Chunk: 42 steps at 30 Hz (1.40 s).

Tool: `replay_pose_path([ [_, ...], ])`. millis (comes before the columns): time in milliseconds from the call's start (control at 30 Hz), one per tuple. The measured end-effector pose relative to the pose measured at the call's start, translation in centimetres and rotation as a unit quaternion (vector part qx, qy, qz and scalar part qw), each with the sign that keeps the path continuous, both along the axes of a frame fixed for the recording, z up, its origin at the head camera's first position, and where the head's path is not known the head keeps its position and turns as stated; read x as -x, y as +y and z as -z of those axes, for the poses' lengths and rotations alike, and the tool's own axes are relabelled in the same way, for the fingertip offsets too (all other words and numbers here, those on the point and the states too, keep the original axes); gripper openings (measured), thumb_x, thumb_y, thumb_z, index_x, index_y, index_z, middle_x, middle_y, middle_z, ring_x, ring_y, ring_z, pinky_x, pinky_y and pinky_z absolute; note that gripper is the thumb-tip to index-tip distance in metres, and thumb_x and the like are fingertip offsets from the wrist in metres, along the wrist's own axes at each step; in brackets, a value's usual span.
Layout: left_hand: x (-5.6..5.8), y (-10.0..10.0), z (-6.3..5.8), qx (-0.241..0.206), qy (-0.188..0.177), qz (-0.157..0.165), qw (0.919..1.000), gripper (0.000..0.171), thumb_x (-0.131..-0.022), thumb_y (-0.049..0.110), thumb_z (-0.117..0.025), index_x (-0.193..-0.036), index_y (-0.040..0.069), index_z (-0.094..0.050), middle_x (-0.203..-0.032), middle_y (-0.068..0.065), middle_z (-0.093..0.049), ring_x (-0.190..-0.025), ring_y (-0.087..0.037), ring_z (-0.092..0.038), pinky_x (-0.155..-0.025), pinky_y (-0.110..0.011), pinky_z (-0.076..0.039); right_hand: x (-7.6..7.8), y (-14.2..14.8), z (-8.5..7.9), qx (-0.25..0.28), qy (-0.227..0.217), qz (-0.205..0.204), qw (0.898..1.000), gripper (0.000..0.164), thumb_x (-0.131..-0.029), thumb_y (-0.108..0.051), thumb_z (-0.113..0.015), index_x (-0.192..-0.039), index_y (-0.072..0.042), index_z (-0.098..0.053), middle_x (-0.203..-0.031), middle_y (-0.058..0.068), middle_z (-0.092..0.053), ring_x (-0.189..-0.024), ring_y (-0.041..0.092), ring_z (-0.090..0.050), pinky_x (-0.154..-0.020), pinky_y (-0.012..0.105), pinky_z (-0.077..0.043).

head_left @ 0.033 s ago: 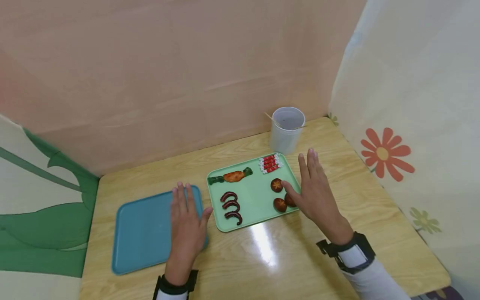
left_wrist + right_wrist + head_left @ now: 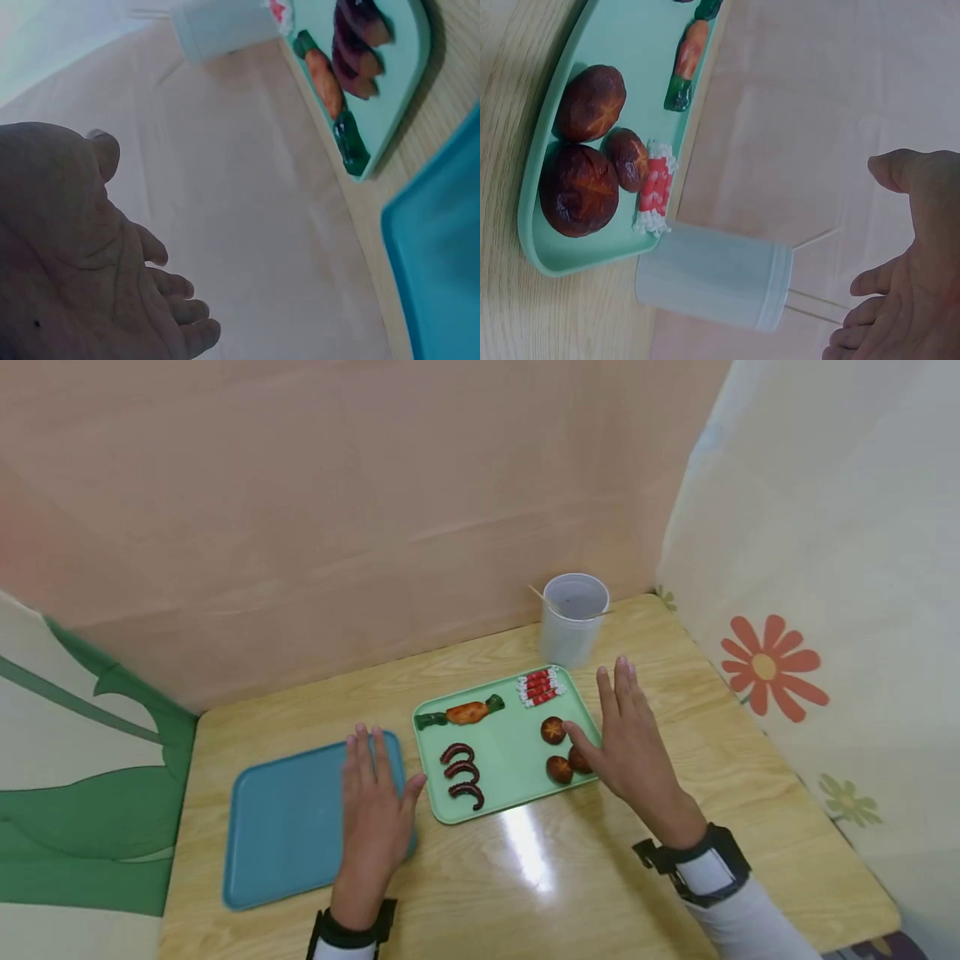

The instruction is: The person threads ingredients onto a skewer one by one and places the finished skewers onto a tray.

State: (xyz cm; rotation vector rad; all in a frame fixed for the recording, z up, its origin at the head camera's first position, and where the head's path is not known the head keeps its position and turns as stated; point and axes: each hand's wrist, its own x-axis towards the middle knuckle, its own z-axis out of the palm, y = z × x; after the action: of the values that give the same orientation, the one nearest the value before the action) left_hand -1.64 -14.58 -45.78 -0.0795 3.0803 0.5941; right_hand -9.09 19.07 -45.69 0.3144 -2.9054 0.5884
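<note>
You have a pale wood-grain table (image 2: 465, 893) in front of you, with a rectangular blue tray (image 2: 285, 827) by its left edge and a rectangular light green tray (image 2: 510, 768) to the right of that, nearer the back edge. Your left hand (image 2: 371, 822) is raised before the blue tray's right edge, its fingers extended and its thumb spread away, gripping nothing. Your right hand (image 2: 637, 756) is raised near the green tray's right edge, its fingers likewise extended with the thumb apart, and it too has hold of nothing. Just beyond the green tray's far right corner, by the table's back edge, you see a round whitish plastic cup (image 2: 570, 639) with thin pale sticks (image 2: 817, 238) poking out. On the green tray, you have an orange-and-green elongated food piece (image 2: 467, 713) towards the far left corner, three glossy brown scored mushroom-like caps (image 2: 553, 730) at the near right corner, three curved dark red pieces (image 2: 462, 770) along the left edge, and red-and-white short cylindrical pieces (image 2: 541, 687) in the far right corner.
</note>
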Motion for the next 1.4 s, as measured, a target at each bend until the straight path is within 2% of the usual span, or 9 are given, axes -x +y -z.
replay_pose_path([
  [200, 0.3, 0.7, -0.1, -0.021, -0.009, 0.004, 0.9997, 0.09, -0.105, 0.054, -0.044, -0.164, 0.012, 0.011, -0.172, -0.014, 0.015, -0.161, -0.037, 0.005, -0.127, -0.058, -0.016, 0.3, 0.4, 0.1, 0.023, -0.001, 0.001, 1.0, 0.093, -0.1, -0.048, -0.061, -0.162, 0.002, -0.014, -0.171, 0.025, -0.002, -0.159, 0.043, -0.007, -0.124, 0.063, -0.021],
  [300, 0.8, 1.5, -0.5, -0.04, 0.003, 0.014, 0.9991, 0.086, -0.107, 0.049, -0.044, -0.164, 0.01, 0.006, -0.173, -0.018, 0.006, -0.16, -0.04, -0.006, -0.125, -0.059, -0.023, 0.8, 0.6, 0.0, 0.056, -0.005, 0.014, 0.998, 0.087, -0.1, -0.04, -0.064, -0.161, 0.004, -0.019, -0.17, 0.028, -0.007, -0.156, 0.049, -0.017, -0.119, 0.068, -0.028],
  [400, 1.8, 2.9, -1.3, -0.074, 0.035, 0.029, 0.9962, 0.075, -0.109, 0.036, -0.048, -0.165, 0.005, -0.01, -0.171, -0.022, -0.012, -0.155, -0.042, -0.025, -0.119, -0.059, -0.035, 2.0, 1.0, 0.0, 0.118, 0.01, 0.033, 0.992, 0.073, -0.101, -0.027, -0.065, -0.155, 0.008, -0.031, -0.163, 0.033, -0.023, -0.147, 0.051, -0.031, -0.114, 0.068, -0.034],
  [633, 7.5, 8.7, -2.5, -0.138, 0.12, 0.106, 0.9773, 0.041, -0.107, 0.014, -0.054, -0.146, 0.002, -0.051, -0.143, -0.017, -0.059, -0.124, -0.031, -0.065, -0.095, -0.042, -0.059, 8.1, 2.2, 0.3, 0.289, 0.066, 0.092, 0.951, 0.042, -0.1, -0.011, -0.066, -0.136, 0.006, -0.052, -0.132, 0.026, -0.056, -0.122, 0.04, -0.061, -0.104, 0.049, -0.053],
  [800, 12.1, 14.0, -1.9, -0.198, 0.13, 0.16, 0.9581, 0.026, -0.104, 0.01, -0.058, -0.128, 0.003, -0.065, -0.12, -0.01, -0.072, -0.103, -0.02, -0.072, -0.086, -0.029, -0.06, 12.5, 3.2, 1.2, 0.352, 0.102, 0.11, 0.924, 0.036, -0.096, -0.011, -0.071, -0.128, 0.003, -0.063, -0.123, 0.02, -0.067, -0.115, 0.032, -0.068, -0.097, 0.032, -0.058],
  [967, 15.7, 19.6, -1.2, -0.269, 0.114, 0.156, 0.9436, 0.024, -0.101, 0.006, -0.062, -0.123, 0.005, -0.07, -0.115, -0.008, -0.076, -0.105, -0.016, -0.073, -0.088, -0.018, -0.056, 14.8, 3.6, 2.2, 0.372, 0.138, 0.096, 0.913, 0.027, -0.093, -0.012, -0.075, -0.118, -0.001, -0.073, -0.114, 0.015, -0.072, -0.103, 0.015, -0.07, -0.089, 0.015, -0.056],
  [1167, 18.3, 23.8, 0.3, -0.254, 0.147, 0.137, 0.946, 0.035, -0.098, 0.001, -0.063, -0.133, 0.008, -0.066, -0.123, -0.006, -0.074, -0.115, -0.014, -0.07, -0.095, -0.019, -0.054, 14.7, 2.8, 2.8, 0.364, 0.159, 0.101, 0.912, 0.02, -0.096, -0.021, -0.073, -0.11, -0.008, -0.079, -0.108, 0.01, -0.076, -0.093, -0.009, -0.064, -0.079, 0.006, -0.05],
  [1267, 18.5, 25.0, 1.4, -0.23, 0.186, 0.127, 0.9467, 0.041, -0.097, -0.002, -0.063, -0.137, 0.009, -0.063, -0.13, -0.005, -0.071, -0.121, -0.014, -0.067, -0.102, -0.019, -0.051, 13.9, 2.8, 3.2, 0.36, 0.177, 0.096, 0.911, 0.019, -0.097, -0.02, -0.071, -0.108, -0.008, -0.079, -0.106, 0.01, -0.077, -0.093, -0.01, -0.064, -0.078, 0.004, -0.049],
  [1400, 18.0, 26.4, 2.0, -0.198, 0.245, 0.148, 0.9374, 0.04, -0.098, 0.0, -0.063, -0.137, 0.007, -0.063, -0.135, -0.005, -0.068, -0.127, -0.015, -0.063, -0.109, -0.018, -0.046, 12.1, 3.4, 3.2, 0.348, 0.231, 0.092, 0.904, 0.015, -0.097, -0.014, -0.07, -0.107, -0.005, -0.078, -0.104, 0.01, -0.076, -0.095, -0.007, -0.063, -0.078, 0.003, -0.048],
])
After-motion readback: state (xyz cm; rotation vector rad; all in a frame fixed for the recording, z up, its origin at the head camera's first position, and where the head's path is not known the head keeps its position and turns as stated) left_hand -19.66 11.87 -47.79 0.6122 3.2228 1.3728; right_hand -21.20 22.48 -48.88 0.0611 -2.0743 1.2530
